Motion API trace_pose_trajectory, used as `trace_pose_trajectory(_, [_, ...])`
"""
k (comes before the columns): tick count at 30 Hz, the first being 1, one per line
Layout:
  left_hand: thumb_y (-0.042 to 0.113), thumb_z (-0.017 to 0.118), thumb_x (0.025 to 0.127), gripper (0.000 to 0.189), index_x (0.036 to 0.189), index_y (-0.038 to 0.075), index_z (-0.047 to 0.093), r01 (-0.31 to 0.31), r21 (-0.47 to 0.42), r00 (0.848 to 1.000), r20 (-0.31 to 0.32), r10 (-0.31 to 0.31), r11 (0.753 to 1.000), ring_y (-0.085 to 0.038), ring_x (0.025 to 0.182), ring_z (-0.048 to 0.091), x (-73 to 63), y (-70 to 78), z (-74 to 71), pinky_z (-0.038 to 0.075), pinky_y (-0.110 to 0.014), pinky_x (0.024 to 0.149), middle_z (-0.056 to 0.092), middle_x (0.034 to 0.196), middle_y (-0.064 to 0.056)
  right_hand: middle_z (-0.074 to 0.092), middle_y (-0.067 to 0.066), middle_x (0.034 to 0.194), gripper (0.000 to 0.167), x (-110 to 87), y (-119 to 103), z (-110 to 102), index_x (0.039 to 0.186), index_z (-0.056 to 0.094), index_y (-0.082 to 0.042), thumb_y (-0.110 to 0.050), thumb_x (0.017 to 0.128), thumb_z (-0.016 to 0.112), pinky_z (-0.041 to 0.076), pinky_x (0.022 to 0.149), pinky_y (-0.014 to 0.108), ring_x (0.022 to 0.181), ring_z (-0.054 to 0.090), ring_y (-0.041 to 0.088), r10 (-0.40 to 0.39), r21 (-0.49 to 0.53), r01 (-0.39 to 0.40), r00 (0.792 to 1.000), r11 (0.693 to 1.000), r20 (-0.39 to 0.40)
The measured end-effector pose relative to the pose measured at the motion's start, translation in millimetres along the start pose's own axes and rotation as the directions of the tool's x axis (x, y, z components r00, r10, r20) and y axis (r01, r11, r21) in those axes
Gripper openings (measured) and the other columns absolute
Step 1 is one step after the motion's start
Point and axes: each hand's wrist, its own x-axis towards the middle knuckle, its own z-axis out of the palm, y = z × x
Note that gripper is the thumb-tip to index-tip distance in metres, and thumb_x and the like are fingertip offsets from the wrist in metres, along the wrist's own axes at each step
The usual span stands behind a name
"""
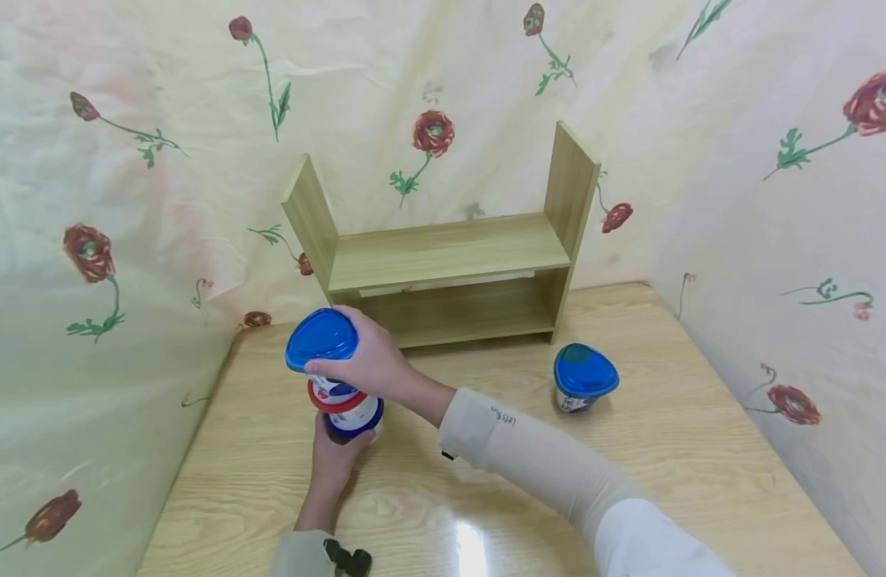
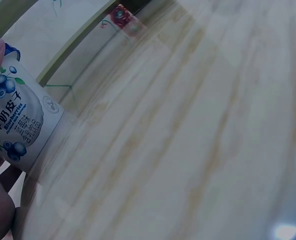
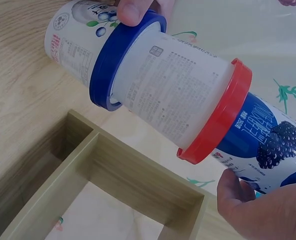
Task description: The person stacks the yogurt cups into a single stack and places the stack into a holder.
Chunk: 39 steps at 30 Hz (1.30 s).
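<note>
Three yogurt cups form a stack at the left of the table, just in front of the shelf. At the bottom is a blueberry cup [image 2: 25,112] with a dark blue lid [image 3: 122,55]. My left hand [image 1: 333,457] grips this cup, its thumb at the lid in the right wrist view. A white cup [image 3: 175,87] with a red lid [image 3: 220,112] stands in the middle. On top is a blackberry cup [image 3: 273,142] under a bright blue lid [image 1: 322,335]. My right hand [image 1: 376,357] holds that top cup, fingers and thumb around its sides.
A two-tier wooden shelf [image 1: 450,248] stands against the flowered wall covering [image 1: 486,72] at the back of the table [image 1: 529,473]. Another blue-lidded cup [image 1: 585,375] stands alone to the right, near the shelf's right end.
</note>
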Motion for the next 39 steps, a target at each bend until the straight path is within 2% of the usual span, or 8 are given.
trace_pose_trajectory(8, [0.022, 0.084, 0.084, 0.104, 0.159, 0.017, 0.013, 0.015, -0.001, 1.0, 0.005, -0.015, 1.0, -0.036, 0.144, 0.031, 0.8, -4.7, -1.7, 0.022, -0.054, 0.121, 0.033, 0.156, -0.014, 0.05, 0.005, 0.145, 0.094, -0.7, 2, 5, 0.157, 0.031, -0.025, -0.051, 0.081, 0.081, 0.055, 0.093, 0.05, 0.123, 0.057, 0.03, -0.008, 0.015, 0.008, 1.0, 1.0, 0.007])
trace_pose_trajectory(21, [0.023, 0.085, 0.083, 0.102, 0.158, 0.014, 0.017, -0.011, -0.01, 1.0, -0.004, 0.011, 1.0, -0.036, 0.142, 0.033, 0.2, -5.0, -0.6, 0.023, -0.055, 0.121, 0.036, 0.153, -0.014, 0.049, 0.006, 0.147, 0.095, 0.3, 3, 11, 0.158, 0.029, -0.028, -0.052, 0.081, 0.08, 0.055, 0.093, 0.052, 0.125, 0.056, 0.031, 0.007, 0.015, -0.007, 1.0, 1.0, -0.006])
trace_pose_trajectory(28, [0.025, 0.086, 0.082, 0.103, 0.158, 0.014, 0.017, -0.001, 0.002, 1.0, -0.003, 0.001, 1.0, -0.036, 0.143, 0.033, 1.4, -5.1, -0.8, 0.021, -0.055, 0.121, 0.035, 0.154, -0.015, 0.048, 0.006, 0.148, 0.096, 0.0, 2, 9, 0.159, 0.027, -0.029, -0.051, 0.081, 0.08, 0.054, 0.094, 0.053, 0.126, 0.055, 0.031, 0.018, 0.016, -0.018, 1.0, 1.0, 0.0])
trace_pose_trajectory(34, [0.026, 0.086, 0.082, 0.103, 0.158, 0.013, 0.018, -0.008, 0.002, 1.0, -0.011, 0.008, 1.0, -0.036, 0.142, 0.034, 1.3, -4.4, -0.7, 0.023, -0.055, 0.121, 0.036, 0.153, -0.015, 0.045, 0.007, 0.15, 0.102, -2.7, 3, 0, 0.161, 0.023, -0.028, -0.051, 0.081, 0.081, 0.053, 0.097, 0.052, 0.129, 0.052, 0.031, -0.043, -0.005, 0.043, 0.999, 0.999, 0.01])
trace_pose_trajectory(39, [0.023, 0.087, 0.081, 0.103, 0.158, 0.011, 0.019, -0.02, 0.004, 1.0, -0.021, 0.02, 1.0, -0.037, 0.142, 0.034, 1.5, -3.6, -0.8, 0.024, -0.055, 0.12, 0.036, 0.153, -0.016, 0.038, 0.007, 0.156, 0.1, -10.2, 10, -25, 0.161, 0.023, -0.028, -0.041, 0.083, 0.083, 0.044, 0.108, 0.052, 0.14, 0.042, 0.028, -0.12, 0.034, 0.12, 0.993, 0.992, 0.004])
